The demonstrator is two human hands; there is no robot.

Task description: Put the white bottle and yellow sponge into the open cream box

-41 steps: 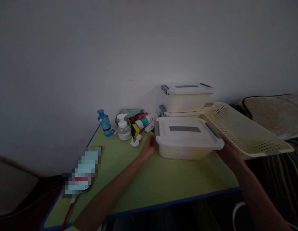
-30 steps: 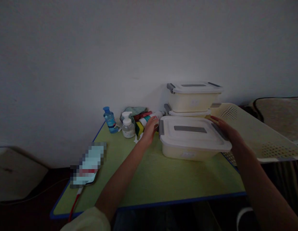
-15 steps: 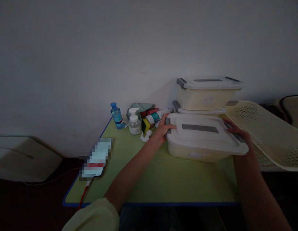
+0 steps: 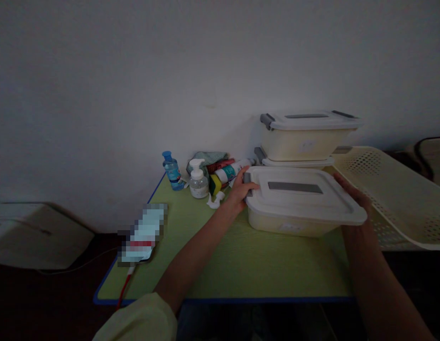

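Observation:
A lidded storage box [image 4: 298,201], cream with a white lid and grey inlay, sits on the near right part of the table. My left hand [image 4: 241,189] grips its left end, thumb over the grey latch [image 4: 247,183] and fingers partly hidden. Against the right end of the box is my right hand [image 4: 354,196], its fingers along the lid's edge; the palm side is out of sight. No grey latch shows on top of the lid at that end. Behind stands a similar box [image 4: 294,144], stacked on another lidded box [image 4: 298,163].
A cream perforated basket [image 4: 411,203] lies right of the green table [image 4: 241,265]. At the back left are a blue bottle [image 4: 173,173], a pump bottle [image 4: 198,182], a sponge [image 4: 215,184] and a white bottle [image 4: 228,173]. A phone [image 4: 143,234] with a red cable lies at left.
The grey latch at the box's right end no longer shows over the lid. My right hand has shifted from over that latch to the outer side. My left hand stays put.

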